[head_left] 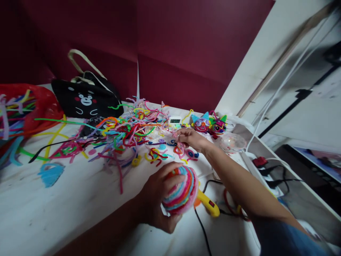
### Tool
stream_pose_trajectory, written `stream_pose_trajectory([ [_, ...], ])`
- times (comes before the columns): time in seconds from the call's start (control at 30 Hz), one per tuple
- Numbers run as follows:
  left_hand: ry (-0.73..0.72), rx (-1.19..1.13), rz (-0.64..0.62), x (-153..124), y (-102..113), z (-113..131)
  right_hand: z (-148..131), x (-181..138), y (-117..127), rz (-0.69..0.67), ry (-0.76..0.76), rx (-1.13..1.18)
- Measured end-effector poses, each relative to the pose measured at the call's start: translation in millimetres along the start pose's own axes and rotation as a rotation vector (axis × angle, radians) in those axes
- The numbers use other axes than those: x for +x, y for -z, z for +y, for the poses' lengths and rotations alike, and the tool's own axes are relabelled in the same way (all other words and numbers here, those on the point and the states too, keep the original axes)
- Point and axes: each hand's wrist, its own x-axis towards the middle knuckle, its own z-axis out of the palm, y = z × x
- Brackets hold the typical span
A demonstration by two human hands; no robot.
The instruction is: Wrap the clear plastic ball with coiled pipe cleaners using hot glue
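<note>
My left hand (156, 188) is wrapped round a ball (183, 188) covered in coiled, fuzzy pipe cleaners in pink, blue, orange and yellow bands. Farther forward, my right hand (193, 139) reaches in among small craft pieces, its thumb and fingers pinched together. What lies between those fingertips is too small to make out. Just below them are curled pink and orange pipe cleaner shapes (179, 150) and a piece with dark blue discs (192, 154). A yellow glue gun (209, 203) lies to the right of the ball, partly hidden behind it.
A tangled heap of pipe cleaners (130, 129) spreads across the table's middle. Behind are a white digital display (175, 121), two decorated animal heads (201, 123) and a clear bowl (233, 143). A black bag (85, 99) and red bag (48, 110) stand left; a power strip (266, 174), right.
</note>
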Motion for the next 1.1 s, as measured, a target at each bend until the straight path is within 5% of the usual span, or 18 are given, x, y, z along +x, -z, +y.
stream_pose_trajectory([
  [0.3, 0.128, -0.102, 0.138, 13.7, 10.7, 6.3, -30.5, -73.9, 5.9, 0.272, 0.070, 0.301],
  [0.5, 0.148, -0.147, 0.170, 15.1, 10.1, 8.1, -48.6, -147.0, -19.9, 0.402, 0.049, 0.447],
  [0.63, 0.171, -0.139, 0.117, 10.4, 6.6, 4.3, -46.0, -172.2, -53.1, 0.328, -0.118, 0.611],
  [0.77, 0.212, -0.124, 0.035, 7.0, 4.9, 1.0, -32.9, -180.0, -77.1, 0.256, -0.106, 0.657],
  [1.1, 0.375, -0.167, -0.079, 13.5, 12.1, 3.0, -17.3, -191.6, -72.3, 0.271, 0.050, 0.466],
])
